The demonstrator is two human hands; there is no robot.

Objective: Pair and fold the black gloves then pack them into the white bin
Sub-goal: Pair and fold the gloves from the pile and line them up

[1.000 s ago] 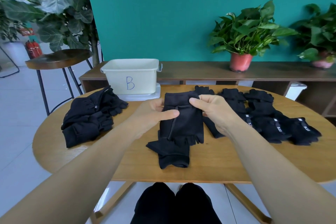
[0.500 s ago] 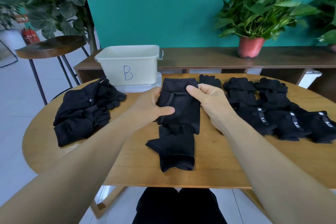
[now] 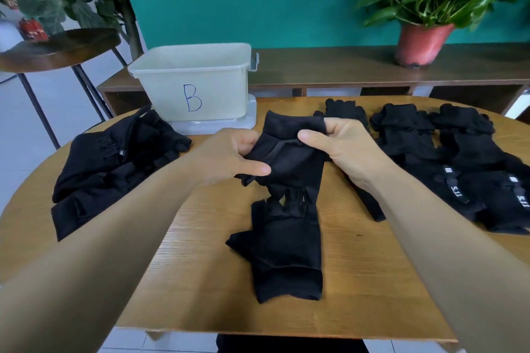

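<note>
Two-handed grip on one black glove [image 3: 289, 163], lifted just off the desk [image 3: 200, 301] at the centre of the frame. The left hand [image 3: 229, 157] pinches the glove's left edge between thumb and curled fingers. The right hand [image 3: 344, 149] pinches its upper right corner at the cuff, thumb on the near face. Both hands are closed on cloth and carry nothing else.

That glove hangs cuff up and finger stubs down. The stubs reach the finger end of a second glove [image 3: 286, 252], which lies flat directly below the grip with its cuff toward the bottom of the frame. Both gloves have their long axes running top to bottom, so they sit end to end rather than stacked. I judge that pairing calls for bringing the held glove straight down over the flat one; neither hand is clearly nearer.

Upper left of the grip stands the white bin [image 3: 195, 86], closer to the left hand. A pile of gloves [image 3: 114, 163] lies at left and a row of gloves [image 3: 459, 166] at right.
</note>
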